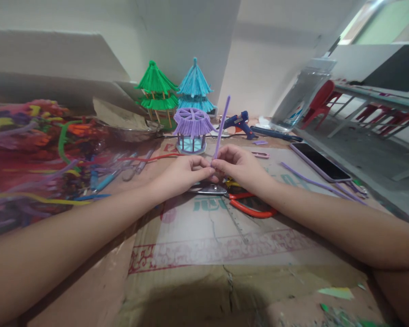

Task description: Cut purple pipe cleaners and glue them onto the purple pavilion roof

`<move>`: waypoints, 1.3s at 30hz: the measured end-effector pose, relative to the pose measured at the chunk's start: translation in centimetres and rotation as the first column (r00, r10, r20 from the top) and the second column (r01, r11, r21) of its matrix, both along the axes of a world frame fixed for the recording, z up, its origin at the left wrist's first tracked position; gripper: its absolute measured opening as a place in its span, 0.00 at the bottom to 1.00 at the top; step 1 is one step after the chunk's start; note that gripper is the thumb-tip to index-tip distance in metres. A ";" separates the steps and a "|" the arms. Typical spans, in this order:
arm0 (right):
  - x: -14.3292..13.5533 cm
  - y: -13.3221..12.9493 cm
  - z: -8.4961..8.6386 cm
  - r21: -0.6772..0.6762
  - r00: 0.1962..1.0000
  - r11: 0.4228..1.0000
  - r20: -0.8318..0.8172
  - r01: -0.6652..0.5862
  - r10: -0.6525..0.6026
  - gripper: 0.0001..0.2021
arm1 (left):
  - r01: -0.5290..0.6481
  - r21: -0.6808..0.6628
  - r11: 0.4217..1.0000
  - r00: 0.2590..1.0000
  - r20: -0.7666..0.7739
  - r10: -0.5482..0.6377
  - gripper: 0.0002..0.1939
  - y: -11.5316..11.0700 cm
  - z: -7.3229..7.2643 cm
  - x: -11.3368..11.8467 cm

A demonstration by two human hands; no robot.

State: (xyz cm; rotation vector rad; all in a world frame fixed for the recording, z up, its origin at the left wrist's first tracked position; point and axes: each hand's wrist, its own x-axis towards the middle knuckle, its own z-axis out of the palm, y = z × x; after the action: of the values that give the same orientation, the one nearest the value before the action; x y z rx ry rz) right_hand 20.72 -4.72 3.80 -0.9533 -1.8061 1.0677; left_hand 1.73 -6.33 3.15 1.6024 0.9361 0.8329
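Note:
A purple pipe cleaner point(222, 125) stands nearly upright, pinched at its lower end between the fingertips of my left hand point(191, 175) and my right hand point(236, 165). The two hands meet over the cardboard, fingers closed. Beneath them lie scissors with orange handles point(250, 209), their blades partly covered by my hands. Just behind stands a small purple pavilion point(193, 125) with a fringed roof and a light blue base. Farther back are a green two-tiered pavilion point(157, 86) and a blue one point(195, 81).
Colourful pipe cleaners point(37, 136) pile up on the left. A blue glue gun point(240, 122) lies behind my right hand. On the right are a phone point(318, 161) and a loose purple pipe cleaner point(313, 181). A metal bowl point(132, 132) sits back left; red chairs point(318, 106) stand beyond.

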 end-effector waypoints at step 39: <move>-0.3 -0.2 0.3 -0.059 0.998 0.998 -0.058 0.007 -0.010 0.15 | -0.031 -0.059 0.998 1.000 0.002 0.031 0.09 -0.1 0.9 0.2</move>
State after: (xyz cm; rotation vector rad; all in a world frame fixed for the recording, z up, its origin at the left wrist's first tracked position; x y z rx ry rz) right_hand 20.41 -4.92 4.10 -0.9538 -1.7300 1.1372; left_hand 1.91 -6.44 4.07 1.5390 0.9774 0.8216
